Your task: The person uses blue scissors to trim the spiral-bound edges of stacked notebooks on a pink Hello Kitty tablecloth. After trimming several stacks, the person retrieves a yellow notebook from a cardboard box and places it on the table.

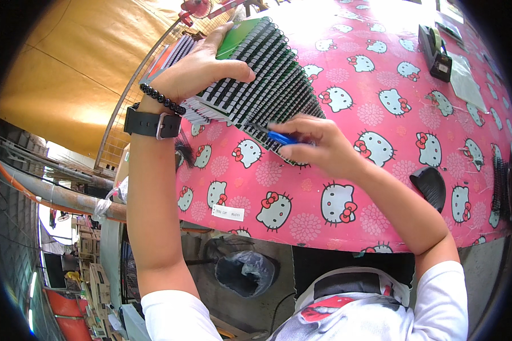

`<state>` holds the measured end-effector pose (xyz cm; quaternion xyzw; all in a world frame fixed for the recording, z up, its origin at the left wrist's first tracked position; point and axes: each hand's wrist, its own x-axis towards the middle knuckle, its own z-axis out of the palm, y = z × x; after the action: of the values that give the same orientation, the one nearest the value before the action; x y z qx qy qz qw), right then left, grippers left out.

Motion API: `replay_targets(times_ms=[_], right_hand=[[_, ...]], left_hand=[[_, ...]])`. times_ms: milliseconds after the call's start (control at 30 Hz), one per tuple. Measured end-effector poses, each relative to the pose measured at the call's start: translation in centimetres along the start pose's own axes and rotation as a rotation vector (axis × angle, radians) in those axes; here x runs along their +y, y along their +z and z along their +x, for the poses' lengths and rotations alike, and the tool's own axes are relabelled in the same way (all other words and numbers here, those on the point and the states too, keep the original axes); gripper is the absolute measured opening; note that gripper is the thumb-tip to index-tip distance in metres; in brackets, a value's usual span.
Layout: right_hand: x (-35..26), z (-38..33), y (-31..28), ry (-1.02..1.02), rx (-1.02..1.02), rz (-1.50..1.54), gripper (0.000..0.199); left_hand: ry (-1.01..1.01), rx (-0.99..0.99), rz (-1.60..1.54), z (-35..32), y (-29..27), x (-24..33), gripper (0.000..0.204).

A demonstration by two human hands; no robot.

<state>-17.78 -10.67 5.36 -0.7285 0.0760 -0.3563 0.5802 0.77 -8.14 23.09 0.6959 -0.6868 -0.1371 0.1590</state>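
Observation:
A thick stack of spiral-bound notebooks [261, 74] stands at the far left of the table, with rows of black coil bindings facing right and a green cover on top. My left hand [202, 68] lies on this stack, thumb and fingers spread, and a black watch and beaded bracelet are on its wrist. Close to the stack's near lower edge, my right hand [316, 139] is closed around small blue-handled pliers [281, 138]. Their dark tip reaches the coil ends; the exact contact is too small to make out.
A pink patterned cloth [301, 193] covers the table. A tape dispenser [436, 57] stands at the far right, and a black curved object [429, 187] lies near my right forearm. Black coils [500, 187] are at the right edge. Below the table is a lined bin [244, 273].

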Motion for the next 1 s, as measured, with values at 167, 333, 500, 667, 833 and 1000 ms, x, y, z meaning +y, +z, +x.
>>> replay_targets(times_ms=[167, 333, 500, 667, 833, 1000], right_hand=[[0.0, 0.2, 0.1, 0.146, -0.065, 0.248, 0.035], [0.4, -0.7, 0.8, -0.411, 0.199, -0.55, 0.048], [1.0, -0.3, 1.5, -0.475, 0.254, -0.693, 0.05], [0.5, -0.4, 1.6, -0.516, 0.315, -0.724, 0.047], [0.9, 0.0, 0.9, 0.107, -0.044, 0.066, 0.036], [-0.5, -0.9, 1.9, 0.056, 0.034, 0.086, 0.032]], left_hand=[[0.04, 0.019, 0.003, 0.2, -0.1, -1.4, 0.1], [0.049, 0.009, -0.003, 0.3, -0.1, -0.7, 0.1], [0.058, 0.033, -0.02, 0.5, -0.1, -1.7, 0.099], [0.011, 0.003, -0.021, 0.2, -0.1, -0.4, 0.099], [0.049, 0.037, 0.047, 0.0, 0.1, 0.0, 0.099], [-0.004, -0.006, -0.028, 0.1, -0.2, -0.7, 0.099]])
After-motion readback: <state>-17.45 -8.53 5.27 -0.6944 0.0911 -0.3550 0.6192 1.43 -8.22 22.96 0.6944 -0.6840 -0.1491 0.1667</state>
